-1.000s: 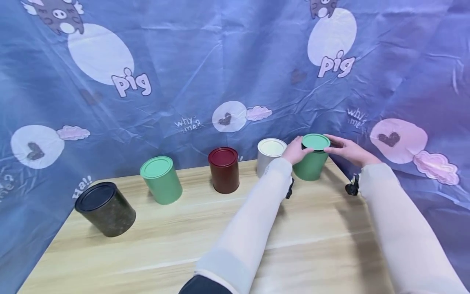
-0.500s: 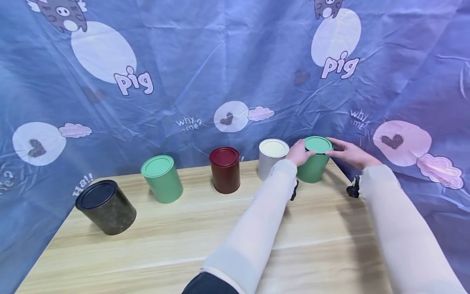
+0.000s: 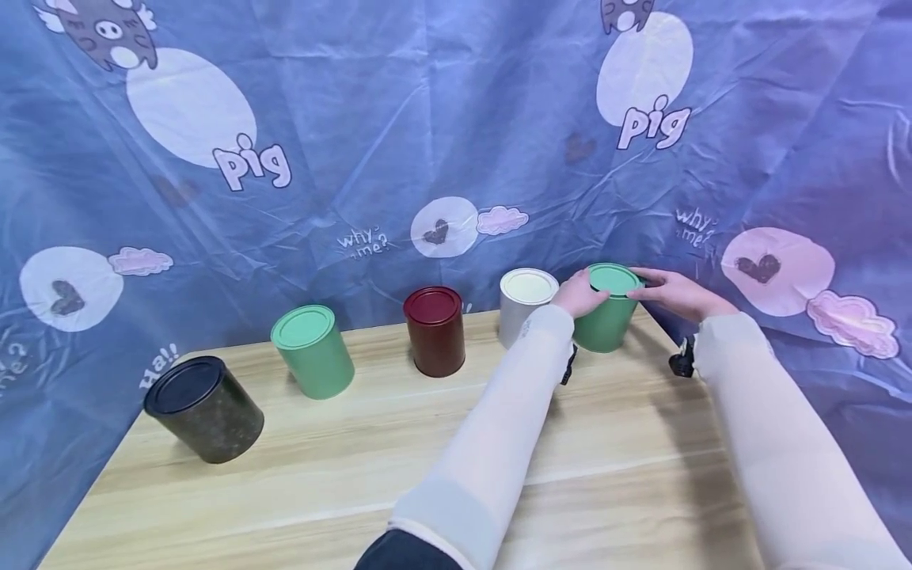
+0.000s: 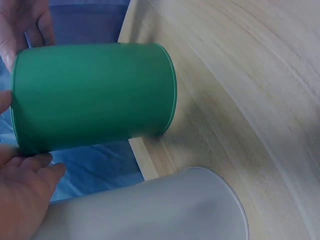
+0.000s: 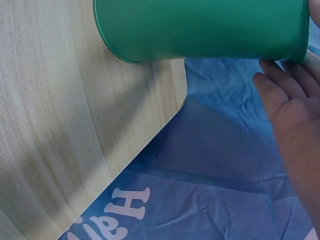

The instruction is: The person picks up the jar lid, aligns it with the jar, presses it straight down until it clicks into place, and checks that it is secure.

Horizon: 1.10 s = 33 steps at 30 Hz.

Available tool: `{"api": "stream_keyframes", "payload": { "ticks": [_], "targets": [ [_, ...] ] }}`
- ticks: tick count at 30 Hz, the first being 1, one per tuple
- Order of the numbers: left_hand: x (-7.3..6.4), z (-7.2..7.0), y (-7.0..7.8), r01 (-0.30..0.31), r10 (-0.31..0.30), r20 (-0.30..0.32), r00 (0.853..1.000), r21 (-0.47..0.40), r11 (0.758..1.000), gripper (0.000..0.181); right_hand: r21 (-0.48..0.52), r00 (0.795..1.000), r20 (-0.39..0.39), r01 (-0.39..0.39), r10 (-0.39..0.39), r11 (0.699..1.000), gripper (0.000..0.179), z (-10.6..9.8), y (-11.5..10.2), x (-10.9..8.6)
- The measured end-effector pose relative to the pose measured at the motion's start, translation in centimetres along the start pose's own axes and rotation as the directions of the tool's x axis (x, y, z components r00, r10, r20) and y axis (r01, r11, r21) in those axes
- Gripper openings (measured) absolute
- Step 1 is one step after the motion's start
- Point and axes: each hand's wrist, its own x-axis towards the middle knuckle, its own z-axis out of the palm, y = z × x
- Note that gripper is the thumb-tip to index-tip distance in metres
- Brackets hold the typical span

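Note:
A green can (image 3: pixel 604 326) stands upright at the back right of the table, with a lighter green lid (image 3: pixel 614 279) on top. My left hand (image 3: pixel 580 294) grips the lid's edge from the left, thumb in front and fingers behind. From the right, my right hand (image 3: pixel 677 293) holds the same edge. In the left wrist view the can's green wall (image 4: pixel 95 95) lies between both hands, with the fingers at its top rim. The right wrist view shows the right fingers (image 5: pixel 287 82) under that rim. Directly left of the can is a white can (image 3: pixel 514 317), partly behind my left hand.
A dark red can (image 3: pixel 436 336), another green can (image 3: pixel 317 356) and a black can (image 3: pixel 214 416) stand leftward along the table's back, all lidded. The wooden table (image 3: pixel 285 475) ends at a blue printed curtain (image 3: pixel 356 119) behind and at both sides.
The dark gap below the lid has narrowed as both hands brought the lid down onto the green can. The other cans stay in place; the head view shifts slightly.

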Motion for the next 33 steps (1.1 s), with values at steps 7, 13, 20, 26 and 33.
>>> {"api": "stream_keyframes", "payload": {
  "ticks": [7, 13, 20, 26, 33],
  "targets": [
    [0.1, 0.1, 0.1, -0.011, 0.011, -0.012, 1.0, -0.015, 1.0, 0.066, 0.029, 0.999, -0.041, -0.012, 0.013, 1.0, 0.075, -0.1, 0.2, -0.3],
    [0.3, 0.7, -0.2, -0.013, 0.012, -0.018, 1.0, -0.04, 0.999, 0.067, 0.039, 0.997, -0.065, -0.038, 0.04, 0.999, 0.076, 0.4, 0.8, -0.5],
    [0.3, 0.8, -0.4, 0.005, -0.006, -0.015, 1.0, -0.059, 0.998, 0.067, 0.055, 0.998, -0.055, -0.038, 0.041, 0.998, 0.075, 0.7, 0.9, -0.4],
    [0.5, 1.1, -0.7, 0.026, -0.028, -0.023, 0.999, -0.07, 0.997, 0.066, 0.017, 0.998, -0.047, -0.034, 0.035, 0.999, 0.075, 0.7, 0.8, -0.1],
    [-0.1, 0.6, -0.2, 0.04, -0.044, -0.035, 0.998, -0.12, 0.992, 0.062, -0.015, 0.998, -0.045, -0.041, 0.041, 0.999, 0.076, 0.6, 0.3, -0.4]
  ]
}}
